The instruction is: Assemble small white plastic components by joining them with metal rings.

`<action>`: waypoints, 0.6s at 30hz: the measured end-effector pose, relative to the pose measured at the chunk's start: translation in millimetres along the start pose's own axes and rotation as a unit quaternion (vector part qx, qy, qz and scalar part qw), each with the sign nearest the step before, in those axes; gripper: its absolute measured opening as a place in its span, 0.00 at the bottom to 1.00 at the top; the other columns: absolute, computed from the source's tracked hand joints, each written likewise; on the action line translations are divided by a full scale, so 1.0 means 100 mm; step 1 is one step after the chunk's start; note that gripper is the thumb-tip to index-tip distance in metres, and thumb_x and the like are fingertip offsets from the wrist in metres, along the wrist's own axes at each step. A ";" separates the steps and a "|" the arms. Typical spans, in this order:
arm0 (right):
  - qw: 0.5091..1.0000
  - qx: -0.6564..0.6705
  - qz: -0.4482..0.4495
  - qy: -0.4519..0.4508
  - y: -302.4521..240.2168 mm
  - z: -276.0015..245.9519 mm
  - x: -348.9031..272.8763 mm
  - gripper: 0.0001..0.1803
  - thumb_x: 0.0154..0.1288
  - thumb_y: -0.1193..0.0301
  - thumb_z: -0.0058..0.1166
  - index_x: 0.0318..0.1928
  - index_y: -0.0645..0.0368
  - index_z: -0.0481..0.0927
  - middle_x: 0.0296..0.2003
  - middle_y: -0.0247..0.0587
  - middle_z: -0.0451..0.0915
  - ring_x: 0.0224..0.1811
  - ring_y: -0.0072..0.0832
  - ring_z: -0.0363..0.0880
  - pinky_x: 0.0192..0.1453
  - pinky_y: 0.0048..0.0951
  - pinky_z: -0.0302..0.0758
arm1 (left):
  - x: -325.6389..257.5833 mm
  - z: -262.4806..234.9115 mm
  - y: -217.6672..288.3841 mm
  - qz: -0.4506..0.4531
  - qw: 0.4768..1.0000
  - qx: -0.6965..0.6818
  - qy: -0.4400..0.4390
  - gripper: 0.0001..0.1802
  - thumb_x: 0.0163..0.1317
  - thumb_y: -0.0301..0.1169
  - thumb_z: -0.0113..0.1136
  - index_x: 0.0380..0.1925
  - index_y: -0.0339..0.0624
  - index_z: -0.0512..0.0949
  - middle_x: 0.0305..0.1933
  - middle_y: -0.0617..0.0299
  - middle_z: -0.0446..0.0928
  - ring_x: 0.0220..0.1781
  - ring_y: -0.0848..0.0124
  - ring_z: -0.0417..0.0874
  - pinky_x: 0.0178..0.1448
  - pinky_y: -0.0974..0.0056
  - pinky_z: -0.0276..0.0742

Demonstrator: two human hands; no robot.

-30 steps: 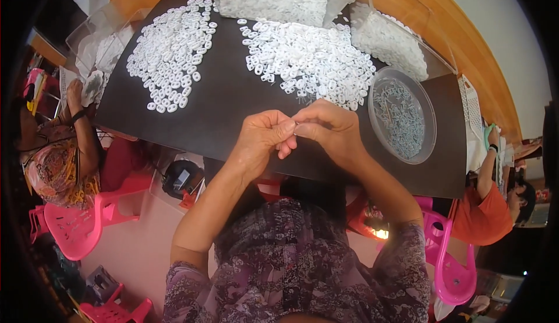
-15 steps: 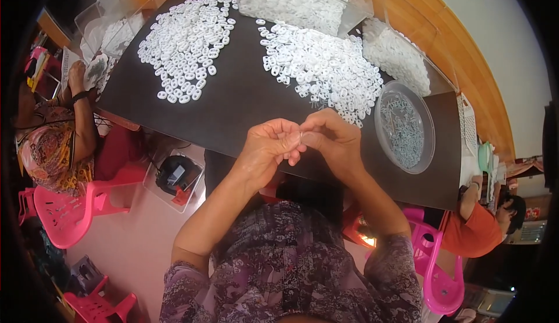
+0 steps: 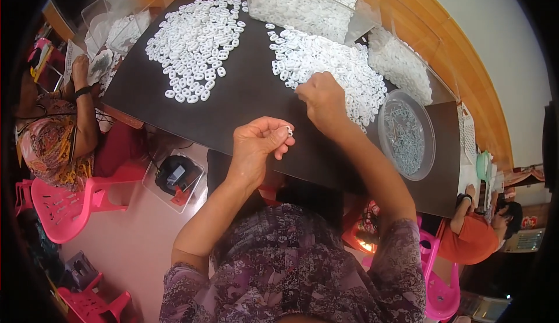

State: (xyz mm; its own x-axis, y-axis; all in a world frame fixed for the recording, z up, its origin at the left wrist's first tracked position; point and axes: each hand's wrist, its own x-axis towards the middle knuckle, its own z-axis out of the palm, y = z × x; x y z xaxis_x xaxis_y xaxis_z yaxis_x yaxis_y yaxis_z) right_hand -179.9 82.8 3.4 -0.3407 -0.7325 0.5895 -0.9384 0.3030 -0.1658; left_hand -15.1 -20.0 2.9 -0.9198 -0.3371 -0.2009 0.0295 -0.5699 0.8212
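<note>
My left hand [image 3: 256, 148] is above the near edge of the dark table, thumb and forefinger pinching a small white plastic piece [image 3: 289, 131] with a hole in it. Ahead and to the right, my right hand [image 3: 324, 105] is at the near left edge of a pile of small white plastic pieces [image 3: 323, 61]. Its fingers are curled downward, and the back of the hand hides whatever they hold. Right of that pile stands a round clear tub [image 3: 431, 154] of small silvery screws [image 3: 407, 139].
Another pile of oval two-holed white pieces [image 3: 195, 46] lies on the left of the table [image 3: 244, 90]. Clear bins [image 3: 297, 9] of white pieces stand at the back. Co-workers sit at left [image 3: 64, 131] and right [image 3: 471, 235], near pink chairs [image 3: 61, 209].
My hands were together over the table edge. The right hand has moved away, forward to the white pile, while the left stays near its place, the white piece now showing in its pinch.
</note>
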 end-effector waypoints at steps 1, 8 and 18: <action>0.999 -0.022 -0.023 -0.012 0.02 0.03 0.01 0.03 0.47 0.78 0.57 0.24 0.55 0.78 0.25 0.39 0.72 0.31 0.37 0.70 0.34 0.35 0.68 | 0.00 -0.01 0.00 0.010 1.000 0.003 0.008 0.07 0.60 0.27 0.59 0.34 0.32 0.79 0.26 0.59 0.79 0.22 0.78 0.75 0.27 0.75 0.69; 0.998 -0.022 -0.031 -0.050 0.08 0.11 0.08 0.03 0.46 0.77 0.57 0.23 0.55 0.78 0.25 0.39 0.71 0.32 0.37 0.70 0.34 0.36 0.68 | 0.02 -0.07 0.04 0.007 1.000 -0.007 0.013 0.07 0.60 0.26 0.59 0.33 0.31 0.78 0.27 0.58 0.79 0.23 0.77 0.75 0.27 0.75 0.70; 0.997 -0.032 -0.015 -0.063 0.12 0.12 0.11 0.05 0.45 0.76 0.60 0.24 0.54 0.77 0.26 0.39 0.72 0.34 0.38 0.71 0.35 0.38 0.69 | 0.04 -0.10 0.06 0.022 0.999 -0.013 0.030 0.07 0.60 0.25 0.59 0.33 0.29 0.78 0.29 0.56 0.79 0.25 0.76 0.77 0.27 0.74 0.70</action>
State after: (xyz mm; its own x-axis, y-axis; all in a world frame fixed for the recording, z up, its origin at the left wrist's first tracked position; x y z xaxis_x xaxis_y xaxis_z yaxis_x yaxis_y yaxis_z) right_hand -195.7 71.5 -1.5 -0.3201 -0.8115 0.4889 -0.9444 0.3142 -0.0968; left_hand -14.7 -32.1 1.5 -0.8919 -0.4070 -0.1972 0.0804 -0.5718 0.8165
